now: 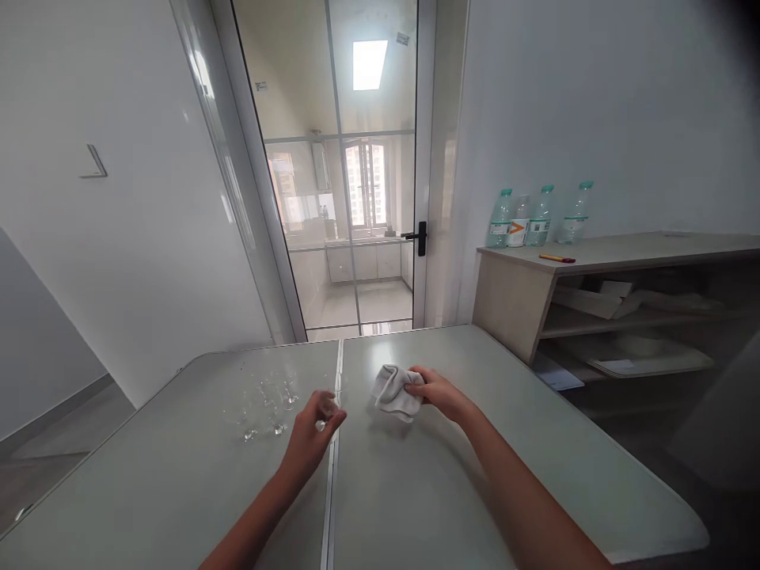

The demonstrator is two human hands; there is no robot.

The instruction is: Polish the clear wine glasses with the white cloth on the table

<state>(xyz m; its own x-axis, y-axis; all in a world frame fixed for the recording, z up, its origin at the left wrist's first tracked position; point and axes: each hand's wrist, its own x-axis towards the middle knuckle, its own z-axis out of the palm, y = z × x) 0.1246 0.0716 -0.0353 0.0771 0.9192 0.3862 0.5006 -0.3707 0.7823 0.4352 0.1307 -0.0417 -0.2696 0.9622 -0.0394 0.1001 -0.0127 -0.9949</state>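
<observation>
Above the pale surface (409, 491), the right hand (423, 385) grips a crumpled white cloth (397, 393), and the left hand (317, 416) curls around a clear glass (328, 406). Further clear glasses (270, 408) stand grouped beyond it, leftward.

Pretty bright overall, with a square light panel (369, 65) blown out in the glass door (302, 103), a washed-out window (366, 184) and soft glare on the tabletop (404, 499). Faint shadow under the right arm (499, 459). Shelf unit (516, 297) goes dim inside, right edge looks stretched and smeary.
</observation>
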